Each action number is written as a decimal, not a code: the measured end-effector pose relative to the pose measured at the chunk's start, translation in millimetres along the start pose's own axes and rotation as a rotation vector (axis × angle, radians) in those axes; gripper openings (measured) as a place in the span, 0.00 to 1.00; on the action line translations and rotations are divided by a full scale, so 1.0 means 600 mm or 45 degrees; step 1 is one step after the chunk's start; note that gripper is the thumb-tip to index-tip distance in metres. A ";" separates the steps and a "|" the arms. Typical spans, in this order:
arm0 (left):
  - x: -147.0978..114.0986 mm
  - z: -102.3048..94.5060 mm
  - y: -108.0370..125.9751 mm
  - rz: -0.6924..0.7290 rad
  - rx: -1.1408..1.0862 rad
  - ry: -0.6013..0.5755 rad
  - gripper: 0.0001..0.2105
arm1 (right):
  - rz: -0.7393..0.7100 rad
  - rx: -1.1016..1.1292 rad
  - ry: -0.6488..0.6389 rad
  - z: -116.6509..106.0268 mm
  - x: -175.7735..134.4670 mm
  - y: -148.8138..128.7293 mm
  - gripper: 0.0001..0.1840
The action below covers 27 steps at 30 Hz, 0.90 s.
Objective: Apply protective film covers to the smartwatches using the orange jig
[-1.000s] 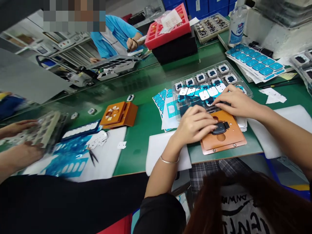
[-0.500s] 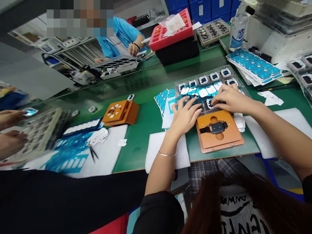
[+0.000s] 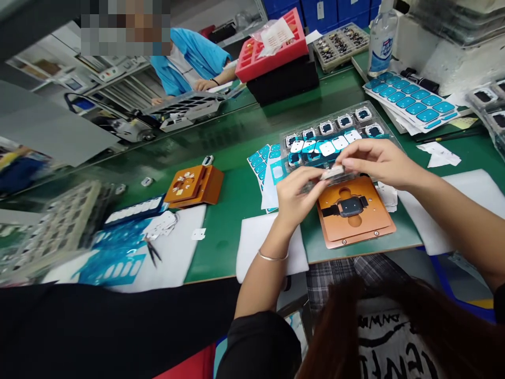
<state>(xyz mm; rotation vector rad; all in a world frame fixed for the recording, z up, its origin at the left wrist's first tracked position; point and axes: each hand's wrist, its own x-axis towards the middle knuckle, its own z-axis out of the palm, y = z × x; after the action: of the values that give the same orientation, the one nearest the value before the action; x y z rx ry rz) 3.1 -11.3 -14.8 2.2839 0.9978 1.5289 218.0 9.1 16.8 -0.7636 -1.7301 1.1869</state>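
Observation:
A small white watch case [image 3: 333, 172] is held between both hands above the near edge of the clear plastic tray [image 3: 290, 167]. My left hand [image 3: 298, 195] pinches its left end, and my right hand [image 3: 374, 160] grips its right end with thumb and fingers. More watch cases [image 3: 344, 121] sit in the tray's pockets. A blue strip with white stickers [image 3: 327, 148] lies across the tray. Just below the hands is an orange fixture [image 3: 357, 229], with a dark watch-shaped piece [image 3: 350, 206] and a black strap in its recess.
Blue sticker sheets [image 3: 260, 167] lie left of the tray, others [image 3: 414, 102] at right by a pump bottle [image 3: 382, 45]. Another orange fixture [image 3: 193, 184] and scissors [image 3: 153, 251] are left. A red bin [image 3: 272, 50] stands behind. A co-worker [image 3: 189, 58] sits across; a black sleeve [image 3: 118, 326] reaches in.
My right hand has lifted a watch case out of the tray, and my left hand has closed on it too. The neighbour's hands at far left have gone out of sight.

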 end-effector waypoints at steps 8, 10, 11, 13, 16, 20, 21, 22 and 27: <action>0.007 0.014 0.025 -0.798 -0.834 0.088 0.19 | -0.305 -0.395 0.293 0.042 -0.037 -0.005 0.07; 0.005 0.012 0.027 -0.792 -0.904 0.054 0.18 | -0.437 -0.573 0.273 0.044 -0.040 -0.006 0.08; 0.003 0.010 0.028 -0.793 -0.928 0.019 0.17 | -0.486 -0.634 0.269 0.045 -0.041 -0.007 0.09; 0.000 0.007 0.030 -0.801 -0.937 -0.049 0.17 | -0.553 -0.693 0.271 0.046 -0.044 -0.010 0.10; -0.001 -0.001 0.032 -0.739 -0.840 -0.136 0.15 | -0.595 -0.690 0.276 0.048 -0.046 -0.014 0.08; 0.012 -0.019 0.035 -0.553 -0.719 -0.447 0.12 | -0.560 -0.699 0.147 0.032 -0.046 -0.025 0.06; 0.015 -0.026 0.035 -0.521 -0.707 -0.541 0.11 | -0.539 -0.713 0.078 0.024 -0.046 -0.029 0.06; 0.018 -0.033 0.035 -0.514 -0.692 -0.604 0.10 | -0.512 -0.734 -0.003 0.014 -0.045 -0.032 0.08; 0.020 -0.053 0.024 -0.741 -0.612 -0.291 0.08 | -0.338 -0.833 -0.489 -0.022 -0.045 -0.041 0.10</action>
<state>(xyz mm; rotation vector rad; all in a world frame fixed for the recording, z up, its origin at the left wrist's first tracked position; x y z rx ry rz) -16.1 -20.3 15.5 1.6027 0.9805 1.0851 241.2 -17.4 33.2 -0.6671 -2.5060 0.5987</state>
